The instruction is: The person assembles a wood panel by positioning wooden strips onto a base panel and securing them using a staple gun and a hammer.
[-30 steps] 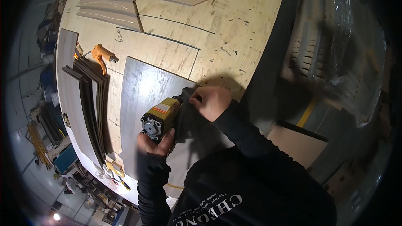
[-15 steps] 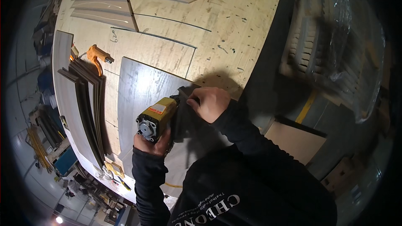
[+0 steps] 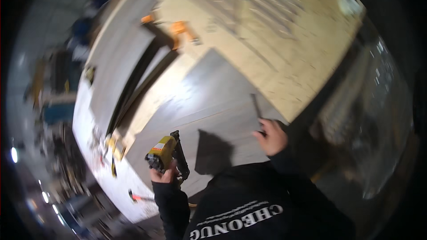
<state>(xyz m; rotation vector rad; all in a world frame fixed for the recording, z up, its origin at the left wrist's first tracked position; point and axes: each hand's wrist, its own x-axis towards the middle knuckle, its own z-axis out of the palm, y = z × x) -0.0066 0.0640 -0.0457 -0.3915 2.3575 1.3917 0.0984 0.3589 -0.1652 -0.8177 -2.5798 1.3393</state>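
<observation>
My left hand (image 3: 165, 173) is closed round a yellow and black nail gun (image 3: 163, 150), held over the near part of a grey board (image 3: 207, 84). The gun's nose points away from me, with its long black magazine alongside. To the right, my right hand (image 3: 272, 138) is closed on a thin dark strip (image 3: 255, 105) that sticks out past the fingers, above the board's right side. What the strip is made of cannot be made out through the blur. A dark shadow falls on the board between my hands.
Long grey boards (image 3: 120, 53) lie stacked on the left of the wooden table (image 3: 311, 58). Beyond them is an orange pistol-shaped tool (image 3: 180, 33). Several brown strips (image 3: 267, 6) lie at the far side. A red-handled tool (image 3: 141, 197) rests near the left edge. A plastic-wrapped stack (image 3: 356, 120) stands right.
My hands have moved apart: the nail gun has come nearer to me, and the right hand has drawn away to the right with the strip. The view has turned, swinging the table round.
</observation>
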